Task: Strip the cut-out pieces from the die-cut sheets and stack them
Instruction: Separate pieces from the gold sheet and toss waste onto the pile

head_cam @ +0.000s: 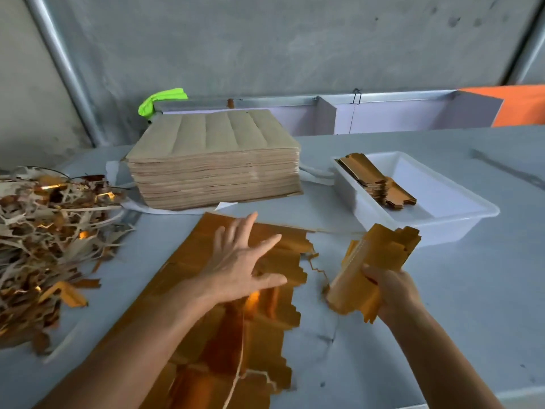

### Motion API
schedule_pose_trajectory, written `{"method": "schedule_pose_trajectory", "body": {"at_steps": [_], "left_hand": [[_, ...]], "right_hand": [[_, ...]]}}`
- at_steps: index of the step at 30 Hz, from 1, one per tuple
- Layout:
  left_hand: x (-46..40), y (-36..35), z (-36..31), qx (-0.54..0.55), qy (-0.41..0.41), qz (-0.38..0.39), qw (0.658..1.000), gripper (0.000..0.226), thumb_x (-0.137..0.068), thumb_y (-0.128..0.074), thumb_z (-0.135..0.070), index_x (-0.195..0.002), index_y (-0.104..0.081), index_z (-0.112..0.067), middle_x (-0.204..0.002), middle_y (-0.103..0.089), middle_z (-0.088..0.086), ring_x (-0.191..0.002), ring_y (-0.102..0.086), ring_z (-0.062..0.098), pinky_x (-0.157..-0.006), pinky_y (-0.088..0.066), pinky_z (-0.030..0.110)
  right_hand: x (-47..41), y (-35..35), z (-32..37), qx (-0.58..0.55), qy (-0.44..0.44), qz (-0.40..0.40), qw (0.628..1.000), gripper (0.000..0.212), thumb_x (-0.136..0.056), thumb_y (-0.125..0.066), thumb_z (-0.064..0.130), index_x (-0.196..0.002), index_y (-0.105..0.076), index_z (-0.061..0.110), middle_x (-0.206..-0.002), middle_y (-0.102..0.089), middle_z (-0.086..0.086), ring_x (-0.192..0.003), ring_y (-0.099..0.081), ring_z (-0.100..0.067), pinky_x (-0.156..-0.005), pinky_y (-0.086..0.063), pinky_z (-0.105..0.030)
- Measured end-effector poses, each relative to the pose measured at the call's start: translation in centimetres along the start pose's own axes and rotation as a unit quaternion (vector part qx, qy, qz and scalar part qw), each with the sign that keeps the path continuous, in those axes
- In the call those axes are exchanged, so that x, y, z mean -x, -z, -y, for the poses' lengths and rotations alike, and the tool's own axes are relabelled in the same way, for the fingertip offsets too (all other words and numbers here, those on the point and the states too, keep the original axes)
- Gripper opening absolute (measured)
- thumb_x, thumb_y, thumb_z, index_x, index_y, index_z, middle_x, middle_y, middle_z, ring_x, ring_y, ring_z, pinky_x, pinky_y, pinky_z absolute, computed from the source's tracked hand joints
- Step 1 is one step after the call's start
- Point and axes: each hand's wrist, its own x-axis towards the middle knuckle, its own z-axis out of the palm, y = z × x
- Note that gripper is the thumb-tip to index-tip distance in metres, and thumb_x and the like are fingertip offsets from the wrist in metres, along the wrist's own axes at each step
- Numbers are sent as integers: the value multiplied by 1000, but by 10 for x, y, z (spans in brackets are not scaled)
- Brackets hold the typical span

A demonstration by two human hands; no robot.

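A gold die-cut sheet lies on the grey table in front of me, its right edge jagged. My left hand is over the sheet's upper part, fingers spread and straight. My right hand grips a bundle of gold cut-out pieces, held above the table to the right of the sheet. A small stack of cut-out pieces lies in a white plastic tray at the right. A thick stack of brown die-cut sheets stands behind.
A heap of stripped waste strips fills the left side of the table. A thin waste strip lies between the sheet and my right hand. A green cloth and an orange object sit at the back by the wall.
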Motion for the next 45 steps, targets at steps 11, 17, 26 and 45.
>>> {"method": "schedule_pose_trajectory", "body": {"at_steps": [11,17,26,45], "left_hand": [[2,-57,3,-23,57,153,986,65,-83,-10,-78,-139,14,-56,-152,31,-7,-141,28,24,-109,14,58],[-47,-48,-10,17,133,140,981,67,-89,-11,-71,-148,5,-43,-159,14,3,-144,15,31,-110,7,61],[63,-17,-49,41,56,-48,996,93,-67,-27,-86,-138,-33,-26,-146,-24,-4,-122,-37,16,-100,-36,34],[59,-24,-68,268,68,-326,904,32,-77,-76,-12,-61,-49,-15,-54,-35,-15,-52,-37,3,-49,-24,10]], "right_hand": [[25,3,9,27,53,-86,995,14,-89,-61,16,-97,-51,9,-73,-59,-2,-60,-60,-25,-42,-44,-27],[45,0,1,16,38,-29,999,11,-90,-60,11,-84,-54,18,-80,-63,0,-75,-63,-26,-64,-52,-39],[50,8,-17,8,7,-9,1000,18,-88,-64,15,-78,-51,23,-81,-62,1,-73,-62,-25,-57,-49,-37],[76,-34,-12,132,62,28,989,22,-89,-47,-2,-79,-61,12,-62,-69,-8,-53,-67,-26,-49,-56,-41]]}}
